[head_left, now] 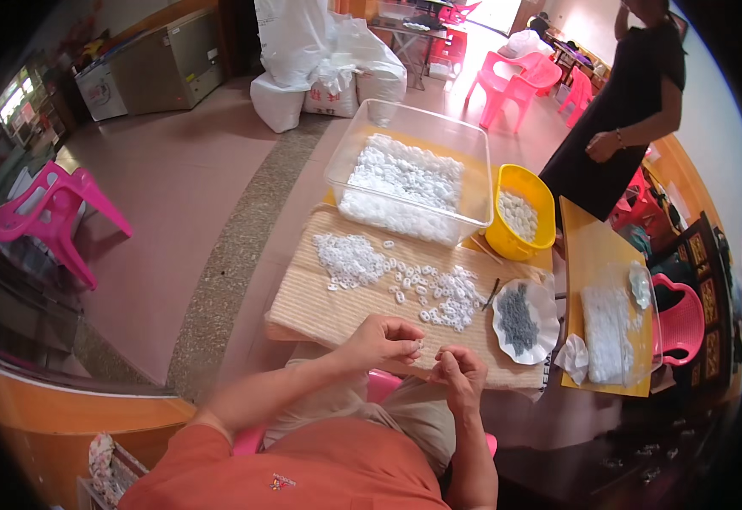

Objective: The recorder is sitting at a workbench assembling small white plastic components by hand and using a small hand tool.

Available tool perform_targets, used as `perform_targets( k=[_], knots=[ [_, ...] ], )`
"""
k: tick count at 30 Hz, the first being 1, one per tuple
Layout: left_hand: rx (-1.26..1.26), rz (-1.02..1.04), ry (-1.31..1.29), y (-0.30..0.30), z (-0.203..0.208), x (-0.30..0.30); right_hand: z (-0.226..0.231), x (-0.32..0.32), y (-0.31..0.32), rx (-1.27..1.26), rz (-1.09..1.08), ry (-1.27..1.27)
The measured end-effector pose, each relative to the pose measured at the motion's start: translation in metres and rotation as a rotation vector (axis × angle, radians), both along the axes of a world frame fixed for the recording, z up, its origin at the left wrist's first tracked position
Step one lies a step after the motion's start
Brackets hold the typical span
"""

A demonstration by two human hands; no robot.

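My left hand [388, 342] is at the near edge of a ribbed cardboard sheet [303, 297], thumb and forefinger pinched on a small pale piece too small to name. Just right of it, my right hand [459, 371] is closed in a pinch too; what it holds, if anything, is hidden. Beyond the hands lie a heap of small white oval rings [349, 262] and a looser scatter of the same white rings [452, 302]. To their right, a white scalloped dish [545, 347] carries a mound of tiny grey pieces [517, 319]. A thin dark tool [491, 293] lies beside the dish.
Behind the sheet stands a clear plastic bin [477, 170] of white pieces, beside a yellow tub [520, 248] of pale pieces. At right, a side table [577, 280] bears a clear tray. A person in black [622, 93] stands beyond it. White sacks [328, 59] and pink chairs [56, 212] surround.
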State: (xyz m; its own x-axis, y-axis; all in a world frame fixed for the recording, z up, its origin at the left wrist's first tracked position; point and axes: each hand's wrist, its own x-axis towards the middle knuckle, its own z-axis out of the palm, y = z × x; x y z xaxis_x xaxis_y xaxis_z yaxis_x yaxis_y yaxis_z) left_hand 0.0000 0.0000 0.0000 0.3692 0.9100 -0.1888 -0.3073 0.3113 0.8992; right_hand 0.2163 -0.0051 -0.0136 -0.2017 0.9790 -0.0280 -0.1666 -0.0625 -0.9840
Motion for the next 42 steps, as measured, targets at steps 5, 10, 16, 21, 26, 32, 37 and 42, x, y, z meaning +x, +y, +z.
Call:
perform_targets(
  k=[5,10,16,21,26,32,37,42],
  knots=[
    [-0.054,0.034,-0.019,-0.010,-0.004,0.004,-0.002,-0.001,-0.002,0.020,0.044,-0.005],
    [-0.071,0.020,-0.066,-0.012,-0.012,0.007,0.000,0.000,-0.002,0.024,0.042,-0.005],
    [-0.075,0.040,-0.082,-0.013,-0.021,0.010,-0.002,0.000,-0.002,0.024,0.045,0.009],
    [-0.112,0.034,-0.117,-0.015,-0.023,0.011,-0.001,-0.001,-0.002,0.015,0.044,0.011],
    [-0.135,0.050,-0.179,-0.017,-0.028,0.013,-0.002,-0.001,-0.001,0.020,0.050,-0.002],
    [-0.152,0.049,-0.171,-0.020,-0.025,0.013,0.000,-0.003,-0.002,0.004,0.052,-0.022],
    [-0.147,0.044,-0.163,-0.021,-0.028,0.010,0.013,-0.003,0.004,-0.036,0.014,0.031],
    [-0.148,0.047,-0.132,-0.019,-0.023,0.010,0.052,0.007,0.056,0.128,-0.214,0.156]
  ],
)
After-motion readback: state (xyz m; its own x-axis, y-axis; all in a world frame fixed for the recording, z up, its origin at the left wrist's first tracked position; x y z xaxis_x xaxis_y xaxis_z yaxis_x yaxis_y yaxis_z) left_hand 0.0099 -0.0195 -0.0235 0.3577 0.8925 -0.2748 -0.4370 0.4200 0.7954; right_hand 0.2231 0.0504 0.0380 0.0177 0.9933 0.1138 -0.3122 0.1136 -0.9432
